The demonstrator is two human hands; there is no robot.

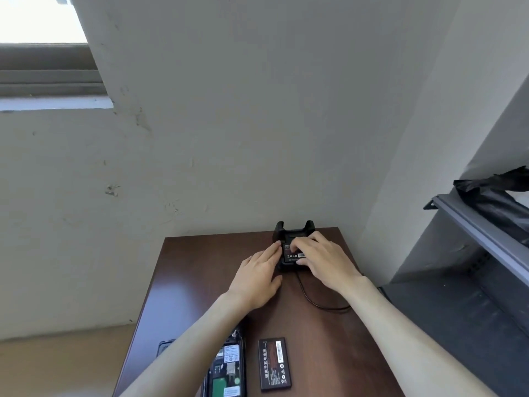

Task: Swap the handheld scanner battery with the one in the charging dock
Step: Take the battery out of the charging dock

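Observation:
A black charging dock (286, 233) stands at the far end of the dark wooden table (315, 333), with a battery (292, 252) lying in its slot. My right hand (323, 259) has its fingertips on that battery. My left hand (257, 277) rests against the dock's left side, fingers extended. Near the front edge lies the handheld scanner (229, 371), face down, back open, its battery bay bare and partly hidden by my left forearm. A loose black battery (274, 363) lies just right of the scanner.
The dock's black cable (312, 300) curls over the table towards the right edge. A grey metal shelf (481, 236) with a black bag (498, 196) stands to the right. A wall rises directly behind the table. A dark cover piece (164, 346) lies left of the scanner.

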